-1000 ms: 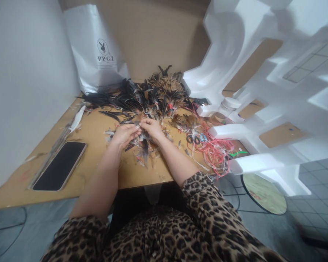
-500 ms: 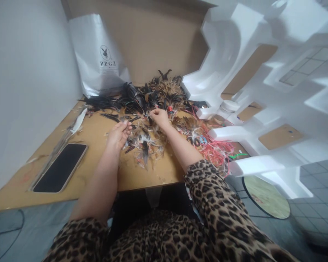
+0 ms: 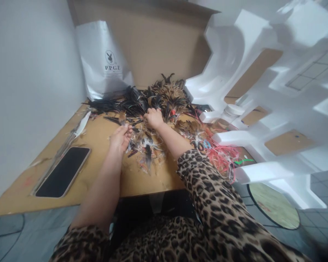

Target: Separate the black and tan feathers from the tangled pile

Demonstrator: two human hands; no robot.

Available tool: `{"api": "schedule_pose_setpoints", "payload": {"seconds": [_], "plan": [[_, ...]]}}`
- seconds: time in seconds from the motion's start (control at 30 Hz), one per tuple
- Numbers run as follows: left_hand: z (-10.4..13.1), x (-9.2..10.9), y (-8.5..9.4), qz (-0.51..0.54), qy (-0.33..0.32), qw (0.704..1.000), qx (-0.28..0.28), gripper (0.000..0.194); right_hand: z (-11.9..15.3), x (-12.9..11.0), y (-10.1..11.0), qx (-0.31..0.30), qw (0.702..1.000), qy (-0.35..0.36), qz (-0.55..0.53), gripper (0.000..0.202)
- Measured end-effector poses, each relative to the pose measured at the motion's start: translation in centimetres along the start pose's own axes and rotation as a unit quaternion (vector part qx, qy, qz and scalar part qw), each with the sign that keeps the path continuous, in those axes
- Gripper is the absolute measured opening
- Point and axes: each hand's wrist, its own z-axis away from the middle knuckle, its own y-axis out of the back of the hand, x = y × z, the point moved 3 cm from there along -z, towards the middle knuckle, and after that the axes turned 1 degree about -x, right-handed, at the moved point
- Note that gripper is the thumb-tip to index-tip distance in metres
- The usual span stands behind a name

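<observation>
My left hand (image 3: 121, 137) is closed in a pinch at the left edge of the loose feathers. Its fingertips hold a small tuft of brown feathers (image 3: 122, 117). Right of it, my right hand (image 3: 154, 118) has its fingers pressed together at the near side of the black feathers (image 3: 133, 103); what they pinch is too small to make out. A heap of brown feathers (image 3: 173, 92) rises behind. Below and between my hands, loose mixed feathers and fluff (image 3: 146, 145) are scattered over the tan tabletop (image 3: 153, 183).
A dark-screened phone (image 3: 62, 173) lies at the left, near a white feather (image 3: 82, 123). Behind stands a silver-white bag (image 3: 105, 72). To the right are pink strings (image 3: 221, 156), black-handled scissors (image 3: 198, 146), a blue ring (image 3: 207, 144) and large white foam pieces (image 3: 254, 173).
My right hand has shifted slightly left and turned more knuckles-up, with its fingers at the black feathers. My left hand stays nearly in place, its fingers drawn closer together. The view has tilted slightly.
</observation>
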Motion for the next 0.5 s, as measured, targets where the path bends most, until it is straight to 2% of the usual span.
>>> {"api": "schedule_pose_setpoints", "payload": {"seconds": [0.13, 0.27, 0.4, 0.47, 0.5], "plan": [[0.0, 0.0, -0.1, 0.001, 0.004, 1.000, -0.002, 0.007, -0.8, 0.0, -1.1, -0.009, 0.999, 0.030, 0.029, 0.037], [0.1, 0.0, -0.2, -0.004, 0.012, 1.000, -0.003, 0.007, -1.0, 0.3, -1.7, -0.015, 0.999, 0.024, 0.026, 0.035], [0.2, -0.1, -0.2, -0.005, 0.014, 1.000, -0.003, 0.005, -0.7, 1.1, -1.5, 0.003, 0.997, -0.065, -0.047, 0.028], [0.2, -0.1, -0.1, -0.006, 0.017, 1.000, -0.003, 0.005, -0.3, 1.5, -1.6, 0.004, 0.977, -0.137, -0.162, 0.022], [0.2, -0.2, -0.1, -0.008, 0.020, 1.000, -0.003, 0.005, 0.0, 1.6, -1.7, 0.002, 0.955, -0.171, -0.243, 0.019]]}}
